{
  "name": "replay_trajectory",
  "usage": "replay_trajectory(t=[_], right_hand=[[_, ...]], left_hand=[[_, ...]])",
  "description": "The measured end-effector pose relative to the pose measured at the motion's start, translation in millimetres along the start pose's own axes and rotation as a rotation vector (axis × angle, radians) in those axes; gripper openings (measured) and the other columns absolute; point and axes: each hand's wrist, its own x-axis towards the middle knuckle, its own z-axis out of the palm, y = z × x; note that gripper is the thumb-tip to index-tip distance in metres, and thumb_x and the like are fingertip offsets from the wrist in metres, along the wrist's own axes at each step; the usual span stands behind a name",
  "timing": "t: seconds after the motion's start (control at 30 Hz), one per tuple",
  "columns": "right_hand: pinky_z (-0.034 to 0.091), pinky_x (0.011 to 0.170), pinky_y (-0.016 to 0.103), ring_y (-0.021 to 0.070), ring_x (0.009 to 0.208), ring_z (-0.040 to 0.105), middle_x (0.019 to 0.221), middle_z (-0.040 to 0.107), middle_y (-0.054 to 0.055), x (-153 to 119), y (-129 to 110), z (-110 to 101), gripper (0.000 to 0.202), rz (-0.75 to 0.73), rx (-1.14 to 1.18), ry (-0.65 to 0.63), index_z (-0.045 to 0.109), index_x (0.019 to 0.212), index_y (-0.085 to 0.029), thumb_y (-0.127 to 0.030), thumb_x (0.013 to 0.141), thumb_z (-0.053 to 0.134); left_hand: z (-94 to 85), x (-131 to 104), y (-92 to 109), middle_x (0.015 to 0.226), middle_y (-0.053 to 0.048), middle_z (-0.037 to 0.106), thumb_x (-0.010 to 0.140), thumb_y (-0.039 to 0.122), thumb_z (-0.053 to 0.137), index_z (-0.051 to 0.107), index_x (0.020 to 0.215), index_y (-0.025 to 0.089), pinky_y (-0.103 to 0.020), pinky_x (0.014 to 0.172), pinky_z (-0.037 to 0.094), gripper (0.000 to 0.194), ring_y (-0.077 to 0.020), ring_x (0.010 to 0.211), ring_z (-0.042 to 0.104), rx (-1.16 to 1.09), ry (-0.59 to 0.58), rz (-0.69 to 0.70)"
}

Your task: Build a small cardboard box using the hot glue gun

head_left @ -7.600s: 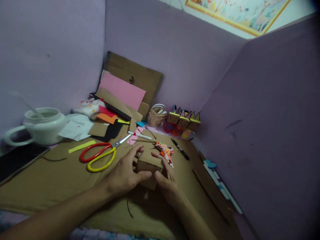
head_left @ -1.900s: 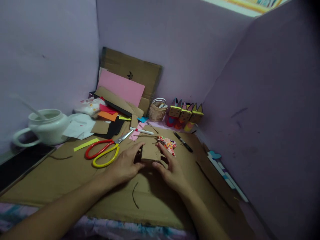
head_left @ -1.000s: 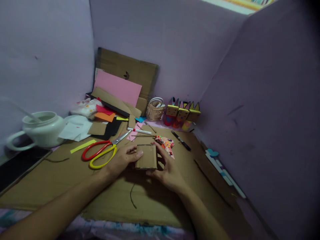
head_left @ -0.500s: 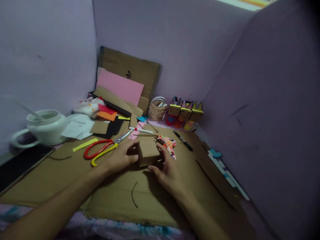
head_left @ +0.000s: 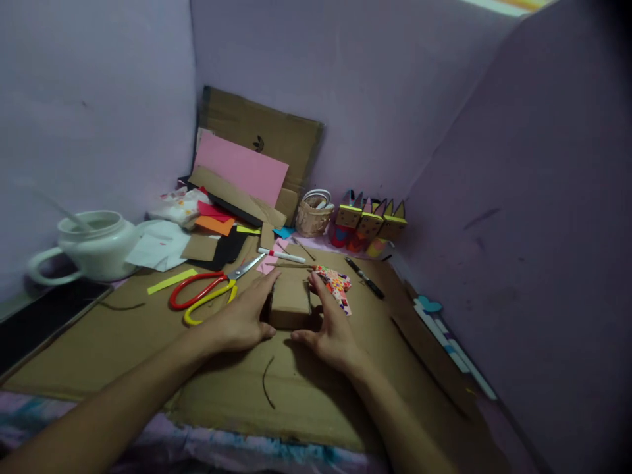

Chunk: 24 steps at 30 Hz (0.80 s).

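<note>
A small brown cardboard box (head_left: 291, 301) sits level on the cardboard sheet (head_left: 237, 395), between my two hands. My left hand (head_left: 247, 316) is at its left side, fingers stretched forward and thumb apart near the front left corner. On the other side, my right hand (head_left: 328, 322) has its fingers extended along the box and its thumb in front. Whether the fingertips touch the box is hard to tell. Scissors (head_left: 224, 284) with one red and one yellow handle lie left of my left hand. A floral patterned piece (head_left: 336, 283) lies beyond my right hand.
A white mug (head_left: 99, 247) and a dark flat panel (head_left: 49, 322) are at left. Behind lie paper scraps (head_left: 214, 226), a white marker (head_left: 282, 255) and a small basket (head_left: 315, 215). A black pen (head_left: 364, 278) and decorated sticks (head_left: 449, 339) are at right.
The box has gone from tilted to level on the sheet. My fingers have spread and straightened beside it. The whole view has shifted slightly.
</note>
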Motion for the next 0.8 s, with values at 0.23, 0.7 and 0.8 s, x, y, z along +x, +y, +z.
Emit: replay_trajectory(t=[0.23, 0.7, 0.8], right_hand=[[0.027, 0.111, 0.05, 0.0296, 0.134, 0.039, 0.142, 0.045, 0.013, 3.9, 6.3, 6.2, 0.106, -0.007, -0.026, 0.021, 0.024, 0.146, -0.026, -0.005, 0.058, 0.077], [0.028, 0.112, 0.049, 0.0289, 0.142, 0.024, 0.155, 0.025, 0.01, -6.6, -2.8, -4.2, 0.081, -0.078, 0.152, 0.094, 0.024, 0.147, -0.026, -0.043, 0.079, 0.065], [0.021, 0.114, 0.052, 0.0317, 0.143, 0.019, 0.153, 0.026, 0.013, -2.6, -3.7, -13.0, 0.089, -0.11, 0.074, 0.134, 0.032, 0.144, -0.023, -0.046, 0.069, 0.075]], left_hand=[[7.2, 1.9, -6.8, 0.138, -0.013, 0.05, 0.06, 0.011, 0.07, 0.038, 0.136, 0.02, -0.049, 0.106, 0.036, 0.083, -0.0334, 0.127, 0.045, 0.092, 0.008, 0.018], [15.8, -6.4, 11.1, 0.12, -0.009, 0.065, 0.08, 0.051, 0.059, 0.039, 0.135, 0.023, -0.037, 0.086, 0.049, 0.065, -0.0294, 0.111, 0.06, 0.001, 0.081, -0.077], [11.0, -12.7, 20.6, 0.108, -0.008, 0.069, 0.087, 0.047, 0.05, 0.052, 0.126, 0.022, -0.034, 0.081, 0.047, 0.047, -0.0264, 0.099, 0.064, 0.072, -0.005, 0.023]])
